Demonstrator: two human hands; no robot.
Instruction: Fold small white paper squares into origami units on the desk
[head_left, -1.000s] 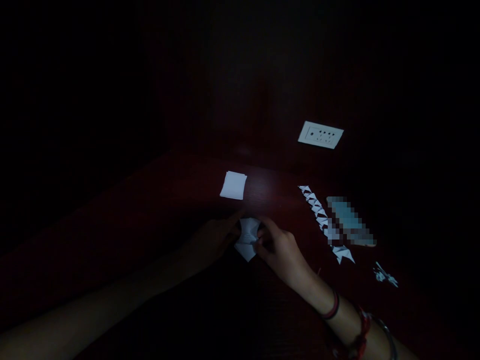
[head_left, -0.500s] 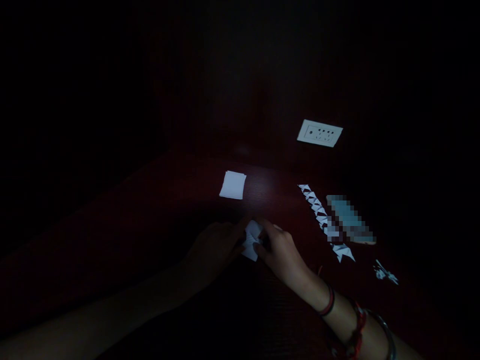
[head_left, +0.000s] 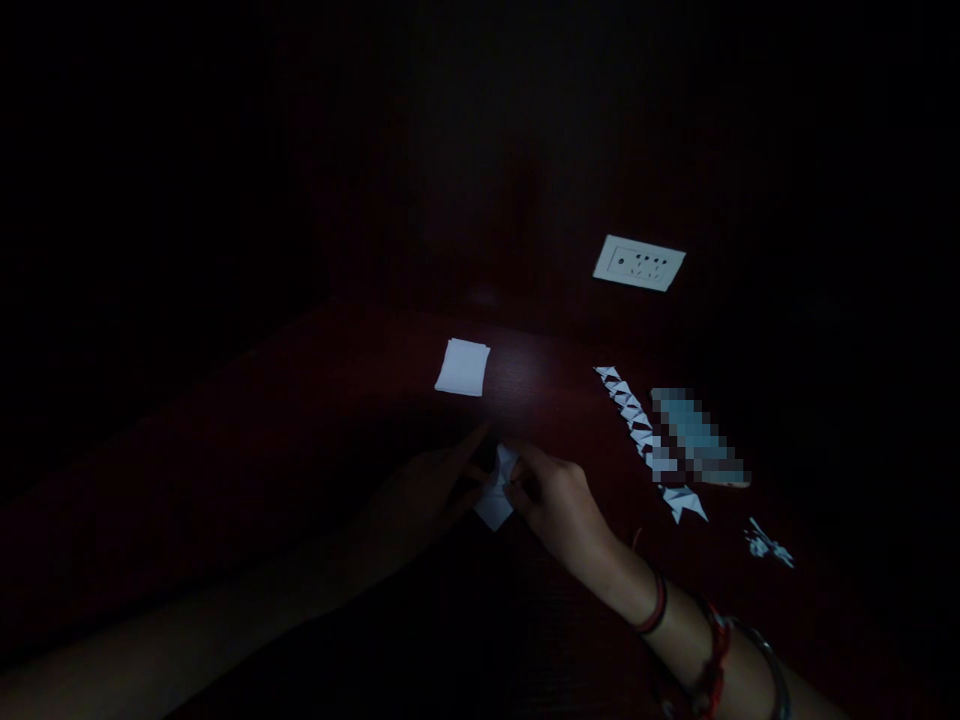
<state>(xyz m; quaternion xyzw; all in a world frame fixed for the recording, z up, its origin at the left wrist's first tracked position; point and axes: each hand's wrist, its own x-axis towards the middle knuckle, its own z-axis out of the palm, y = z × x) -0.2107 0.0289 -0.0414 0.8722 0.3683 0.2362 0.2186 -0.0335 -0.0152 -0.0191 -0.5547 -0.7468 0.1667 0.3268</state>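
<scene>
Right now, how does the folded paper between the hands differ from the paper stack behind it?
The folded paper is creased, while the paper stack lies flat. The folded paper narrows to a point at its near end; the paper stack is roughly square. The right hand partly hides the folded paper, whereas the paper stack's top is uncovered. Both are white.

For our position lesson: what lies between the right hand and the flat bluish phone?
Between the right hand and phone, the head view shows a row of folded white paper pieces.
</scene>
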